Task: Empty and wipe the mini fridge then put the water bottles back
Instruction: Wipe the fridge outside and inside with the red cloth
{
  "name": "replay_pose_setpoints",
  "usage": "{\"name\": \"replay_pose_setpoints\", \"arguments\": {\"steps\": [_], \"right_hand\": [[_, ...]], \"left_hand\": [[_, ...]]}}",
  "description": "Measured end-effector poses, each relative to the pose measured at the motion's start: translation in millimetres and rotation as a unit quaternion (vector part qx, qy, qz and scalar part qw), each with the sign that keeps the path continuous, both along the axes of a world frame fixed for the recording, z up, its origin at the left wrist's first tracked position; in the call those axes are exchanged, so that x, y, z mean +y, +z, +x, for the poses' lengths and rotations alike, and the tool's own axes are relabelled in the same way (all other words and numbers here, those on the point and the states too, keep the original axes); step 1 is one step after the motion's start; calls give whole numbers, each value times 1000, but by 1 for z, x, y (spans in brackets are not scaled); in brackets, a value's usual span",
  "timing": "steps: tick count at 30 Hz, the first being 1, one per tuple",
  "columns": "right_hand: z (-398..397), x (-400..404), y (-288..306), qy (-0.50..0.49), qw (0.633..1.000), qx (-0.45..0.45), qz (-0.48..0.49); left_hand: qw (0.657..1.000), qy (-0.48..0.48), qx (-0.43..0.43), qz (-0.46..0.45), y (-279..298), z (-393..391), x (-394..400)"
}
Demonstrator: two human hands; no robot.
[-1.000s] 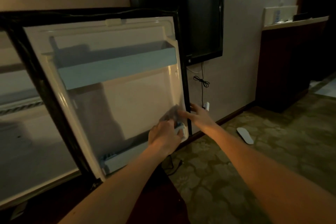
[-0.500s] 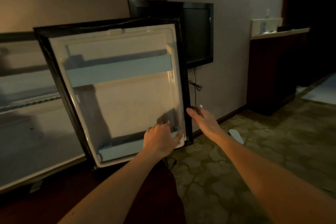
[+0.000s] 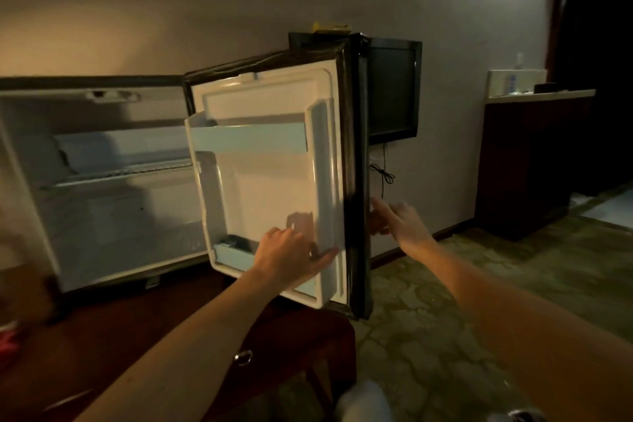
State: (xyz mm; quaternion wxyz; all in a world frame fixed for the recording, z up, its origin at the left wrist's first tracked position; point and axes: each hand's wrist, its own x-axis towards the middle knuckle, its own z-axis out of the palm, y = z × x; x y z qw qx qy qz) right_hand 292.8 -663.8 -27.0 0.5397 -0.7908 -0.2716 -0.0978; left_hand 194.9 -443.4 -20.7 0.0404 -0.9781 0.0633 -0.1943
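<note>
At the lower right corner of the open fridge door [image 3: 274,188], my left hand [image 3: 291,259] lies flat on the white inner liner, fingers straight and spread toward the door's free edge, gripping nothing that I can make out. My right hand [image 3: 397,219] reaches past the door's black outer edge with its fingers loosely extended; the fingertips are blurred and partly hidden behind that edge, so I cannot tell whether they touch the outer face, though nothing is curled around it.

The door stands partly swung out from the mini fridge [image 3: 102,181], hinged at the cabinet's right side. An upper door shelf [image 3: 246,140] crosses the liner near the top, and a lower door shelf [image 3: 233,253] runs along the bottom edge just left of my left hand. The fridge cavity looks bare, with a wire shelf [image 3: 116,175] across its upper part. I see no water bottles in it.

Behind the door's top corner a dark wall-mounted screen [image 3: 394,92] hangs on the wall, with a cord [image 3: 383,175] dangling below it. A dark cabinet [image 3: 527,164] stands at the right, on patterned carpet [image 3: 445,336].
</note>
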Motion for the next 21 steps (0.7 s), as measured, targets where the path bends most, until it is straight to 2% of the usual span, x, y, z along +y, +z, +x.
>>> {"name": "replay_pose_setpoints", "arguments": {"steps": [3,9,13,21], "right_hand": [[-32,21,-3,27,997,-59,-30],[-84,87,-13,77,986,-148,16],[-119,135,-16,84,967,-239,27],[-143,220,-36,180,933,-310,-30]], "left_hand": [[999,12,-27,29,-3,-27,29],[997,31,-57,51,-7,-80,95],[995,48,-73,40,-11,-122,140],[975,196,-99,-21,-35,-192,233]]}}
